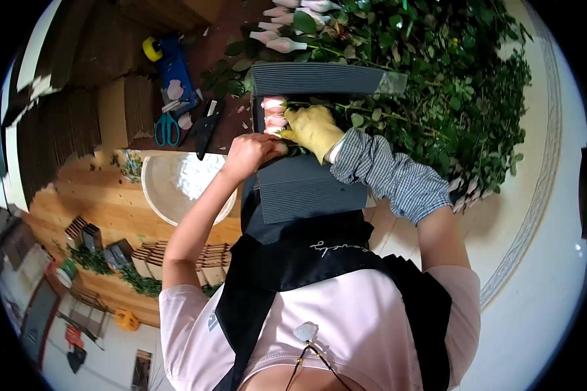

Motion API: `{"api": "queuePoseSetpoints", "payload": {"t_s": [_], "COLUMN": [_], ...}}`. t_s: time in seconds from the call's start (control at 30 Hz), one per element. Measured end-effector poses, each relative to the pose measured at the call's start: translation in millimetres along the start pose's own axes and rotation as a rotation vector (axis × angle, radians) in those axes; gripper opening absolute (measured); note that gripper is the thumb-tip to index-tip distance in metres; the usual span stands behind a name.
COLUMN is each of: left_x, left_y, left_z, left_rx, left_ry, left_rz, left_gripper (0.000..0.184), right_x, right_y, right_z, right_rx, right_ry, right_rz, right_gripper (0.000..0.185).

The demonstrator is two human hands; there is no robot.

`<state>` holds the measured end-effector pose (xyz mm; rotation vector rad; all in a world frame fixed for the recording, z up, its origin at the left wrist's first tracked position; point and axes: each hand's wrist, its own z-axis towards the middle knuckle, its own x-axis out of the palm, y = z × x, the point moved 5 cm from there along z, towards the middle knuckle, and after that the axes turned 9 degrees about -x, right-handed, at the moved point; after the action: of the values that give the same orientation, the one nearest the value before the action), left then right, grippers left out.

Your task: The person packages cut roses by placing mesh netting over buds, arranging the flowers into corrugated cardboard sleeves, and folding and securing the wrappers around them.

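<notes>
Hands: bare left hand (251, 155), fingers bent at the near end of a row of pink roses (275, 114); gloved right hand (313, 130), thumb and fingers parted beside the buds. Whether either one grips a flower, I cannot tell.
Pink roses: between the hands, at the left end of the grey cardboard (313, 189).
Direction: the row runs away from the body; each flower lies crosswise, bud to the left, stem to the right. The right hand is nearer to most of the buds; the left is at the near corner.
Far flap (319, 79): beyond the roses, clear tape at its right end.
Apron (293, 260): pale script, upside down, seems to read "Lovely".
Shirt sleeve (181, 316): small mark, unreadable.
</notes>
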<state>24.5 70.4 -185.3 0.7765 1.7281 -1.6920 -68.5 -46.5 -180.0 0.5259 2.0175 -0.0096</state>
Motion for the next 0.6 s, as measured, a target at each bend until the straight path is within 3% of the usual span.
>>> {"api": "queuePoseSetpoints", "payload": {"t_s": [0.03, 0.1, 0.17, 0.27, 0.3, 0.37, 0.4, 0.47, 0.57, 0.6], "left_x": [1, 0, -7, -33, -31, -24, -10, -7, -4, -3], "left_y": [1, -1, -2, -9, -9, -17, -12, -9, -7, -5], "left_z": [2, 6, 7, 13, 15, 21, 16, 15, 10, 11], "left_rx": [-0.022, -0.018, -0.024, -0.037, -0.036, 0.156, 0.118, 0.084, -0.013, -0.007], "left_ry": [0.041, 0.062, 0.078, -0.143, -0.133, -0.080, -0.061, -0.085, -0.045, -0.068], "left_rz": [-0.028, -0.079, -0.127, 0.115, 0.116, 0.187, 0.214, 0.233, 0.255, 0.146], "left_gripper": [0.022, 0.021, 0.020, 0.016, 0.016, 0.019, 0.022, 0.022, 0.021, 0.020], "right_x": [2, 6, 17, 27, 28, 26, 24, 9, -13, -2], "right_y": [-2, 1, -1, 0, 1, -3, -3, -13, -10, -16], "right_z": [-1, -2, -3, -4, -5, -2, -6, -17, -22, -17], "right_rx": [0.018, -0.155, -0.222, -0.337, -0.334, -0.264, -0.264, -0.048, 0.089, 0.064], "right_ry": [-0.009, -0.005, -0.066, -0.297, -0.298, -0.252, -0.256, -0.404, -0.208, -0.236], "right_rz": [0.018, -0.001, -0.014, -0.169, -0.160, -0.137, -0.136, 0.010, 0.025, 0.031], "right_gripper": [0.041, 0.044, 0.036, 0.026, 0.026, 0.027, 0.027, 0.028, 0.029, 0.031]}}
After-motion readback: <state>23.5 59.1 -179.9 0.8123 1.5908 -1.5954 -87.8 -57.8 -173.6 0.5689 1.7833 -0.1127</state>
